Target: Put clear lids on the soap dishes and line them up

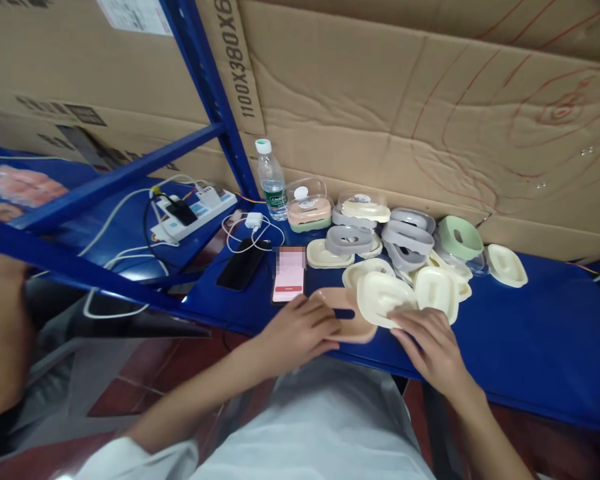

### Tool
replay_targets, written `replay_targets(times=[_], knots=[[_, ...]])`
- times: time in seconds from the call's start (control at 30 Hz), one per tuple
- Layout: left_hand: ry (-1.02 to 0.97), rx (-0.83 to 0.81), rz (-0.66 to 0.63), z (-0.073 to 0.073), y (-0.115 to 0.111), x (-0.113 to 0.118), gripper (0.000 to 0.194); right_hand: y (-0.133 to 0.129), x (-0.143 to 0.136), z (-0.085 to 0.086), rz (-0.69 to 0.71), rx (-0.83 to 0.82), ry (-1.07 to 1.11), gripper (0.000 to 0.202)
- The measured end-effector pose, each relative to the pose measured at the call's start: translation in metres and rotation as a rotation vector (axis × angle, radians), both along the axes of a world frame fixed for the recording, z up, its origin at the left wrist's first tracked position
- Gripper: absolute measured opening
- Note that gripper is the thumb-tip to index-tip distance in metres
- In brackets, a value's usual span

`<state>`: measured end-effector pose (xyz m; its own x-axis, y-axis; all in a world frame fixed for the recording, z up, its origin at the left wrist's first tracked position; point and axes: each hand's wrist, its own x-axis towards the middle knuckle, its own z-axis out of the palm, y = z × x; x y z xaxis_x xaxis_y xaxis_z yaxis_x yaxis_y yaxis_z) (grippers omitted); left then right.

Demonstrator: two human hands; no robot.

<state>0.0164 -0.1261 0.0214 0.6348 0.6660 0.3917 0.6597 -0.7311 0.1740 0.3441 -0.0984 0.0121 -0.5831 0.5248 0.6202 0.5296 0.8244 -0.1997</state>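
Observation:
My left hand [300,333] is closed on the left end of a peach oval tray [357,328] with a slot in its middle, at the table's front edge. Fingers of my right hand [433,343] grip the lower right edge of a cream dish [383,298], which is tilted and overlaps the peach tray's right side. Just right of that dish lies another cream dish [437,293]. Behind them are several grey pieces [407,237], a green tray [461,237] and more cream dishes [506,265].
Left of the pieces are a lit phone [289,273], a dark phone [243,265] and a water bottle [271,180]. A power strip [195,217] with cables lies beyond the blue frame [130,163]. Another person's arm [3,327] shows at far left.

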Motion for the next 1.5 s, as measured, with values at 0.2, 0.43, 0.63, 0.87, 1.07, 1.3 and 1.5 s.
replay_targets(times=[0.2, 0.43, 0.63, 0.87, 1.07, 1.3, 1.5], knots=[[-0.007, -0.009, 0.103, -0.049, -0.019, 0.036, 0.021, -0.026, -0.008, -0.039, -0.141, -0.066, 0.124, 0.029], [-0.147, 0.027, 0.152, -0.06, -0.01, 0.037, 0.024, -0.018, -0.017, -0.045, -0.113, -0.162, 0.046, 0.026], [-0.196, 0.079, 0.102, -0.066, -0.01, 0.036, 0.021, -0.013, -0.018, -0.044, -0.096, -0.208, -0.059, 0.032], [-0.515, -0.086, 0.144, -0.046, -0.019, 0.022, 0.016, -0.028, 0.004, -0.043, -0.11, -0.246, 0.212, 0.03], [-0.658, 0.007, 0.297, -0.032, -0.03, 0.013, 0.018, -0.038, 0.012, -0.051, -0.12, -0.227, 0.073, 0.037], [-0.492, 0.087, 0.219, -0.039, -0.031, 0.025, 0.016, -0.036, 0.005, -0.057, -0.22, -0.122, -0.001, 0.045], [-0.429, 0.106, 0.206, -0.045, -0.027, 0.027, 0.024, -0.038, 0.009, -0.054, -0.261, -0.385, 0.041, 0.062]])
